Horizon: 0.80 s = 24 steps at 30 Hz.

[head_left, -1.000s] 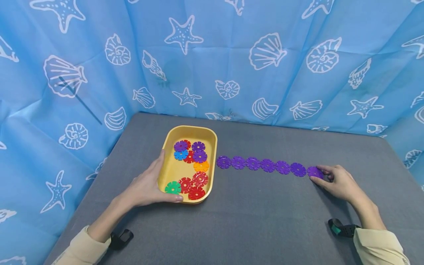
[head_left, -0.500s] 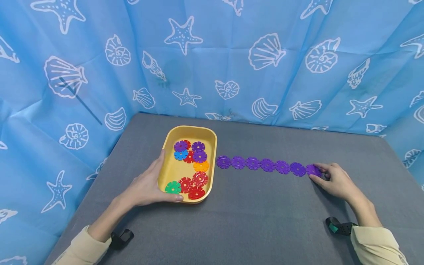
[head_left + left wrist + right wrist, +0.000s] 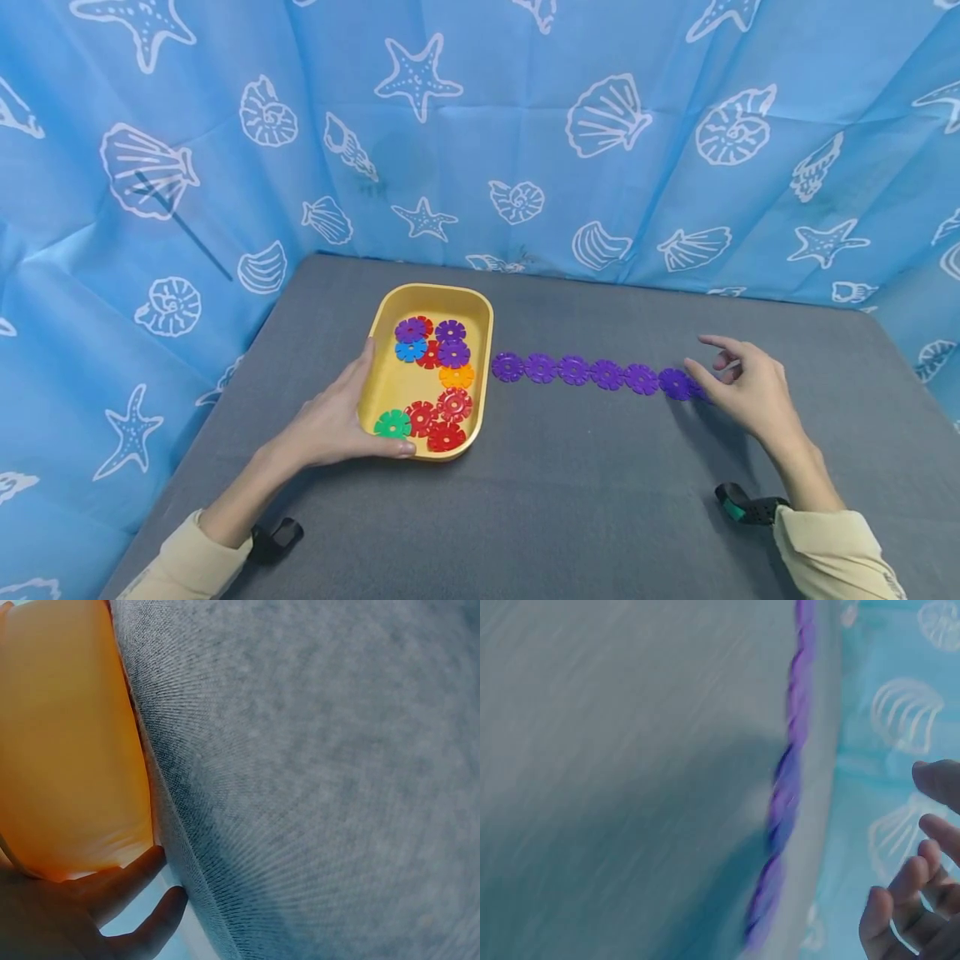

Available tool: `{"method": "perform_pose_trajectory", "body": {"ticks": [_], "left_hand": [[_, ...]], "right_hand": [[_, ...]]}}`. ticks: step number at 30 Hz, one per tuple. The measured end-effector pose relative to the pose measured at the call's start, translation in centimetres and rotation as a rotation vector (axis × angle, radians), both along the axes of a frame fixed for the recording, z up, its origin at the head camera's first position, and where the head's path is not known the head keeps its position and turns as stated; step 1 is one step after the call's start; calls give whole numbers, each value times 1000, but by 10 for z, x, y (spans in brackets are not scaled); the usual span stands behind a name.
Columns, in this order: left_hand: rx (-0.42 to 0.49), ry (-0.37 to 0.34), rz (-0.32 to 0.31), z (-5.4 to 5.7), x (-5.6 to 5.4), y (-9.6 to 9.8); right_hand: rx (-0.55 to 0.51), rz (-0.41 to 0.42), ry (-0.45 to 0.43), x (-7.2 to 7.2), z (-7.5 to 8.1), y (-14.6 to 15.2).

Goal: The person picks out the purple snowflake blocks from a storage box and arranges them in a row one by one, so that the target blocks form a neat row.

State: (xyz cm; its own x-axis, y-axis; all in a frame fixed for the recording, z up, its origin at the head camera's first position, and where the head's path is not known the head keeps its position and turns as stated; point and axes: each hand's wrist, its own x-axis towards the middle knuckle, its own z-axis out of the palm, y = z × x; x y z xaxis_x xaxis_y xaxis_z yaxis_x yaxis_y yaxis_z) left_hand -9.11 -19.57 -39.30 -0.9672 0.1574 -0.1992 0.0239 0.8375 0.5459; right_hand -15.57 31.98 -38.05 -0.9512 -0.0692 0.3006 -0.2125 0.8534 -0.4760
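My left hand (image 3: pixel 330 421) holds a yellow tray (image 3: pixel 427 291) by its near left corner, thumb along the near rim and fingers against the left wall. In the left wrist view, fingers (image 3: pixel 124 889) press near the wall of the tray (image 3: pixel 71 735). Inside lie notched plastic discs, among them a green disc (image 3: pixel 392 424), a blue disc (image 3: pixel 410 350) and an orange disc (image 3: pixel 457 377). A row of purple notched discs (image 3: pixel 573 370) runs rightward from the tray. Over its right end hovers my right hand (image 3: pixel 750 387), thumb and fingers apart, holding nothing; it partly hides the last disc.
A grey cloth-covered table (image 3: pixel 555 517) lies under everything. Behind it and on the left hangs a blue curtain (image 3: pixel 465 150) with white shells and starfish. Red discs (image 3: pixel 446 436) and purple discs (image 3: pixel 453 354) also lie in the tray.
My right hand has let go of the last purple disc, lifted and shifted slightly left, its fingers spreading. That disc sits closer to the row. The left hand and tray stay put.
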Motion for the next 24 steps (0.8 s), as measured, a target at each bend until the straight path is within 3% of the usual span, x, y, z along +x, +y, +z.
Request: {"method": "perform_pose_trajectory", "body": {"ticks": [12, 24], "left_hand": [[1, -22, 10, 1, 0, 1], [-1, -12, 4, 1, 0, 0]], "right_hand": [[-99, 130, 29, -10, 23, -63], [-155, 267, 59, -19, 34, -119]]}}
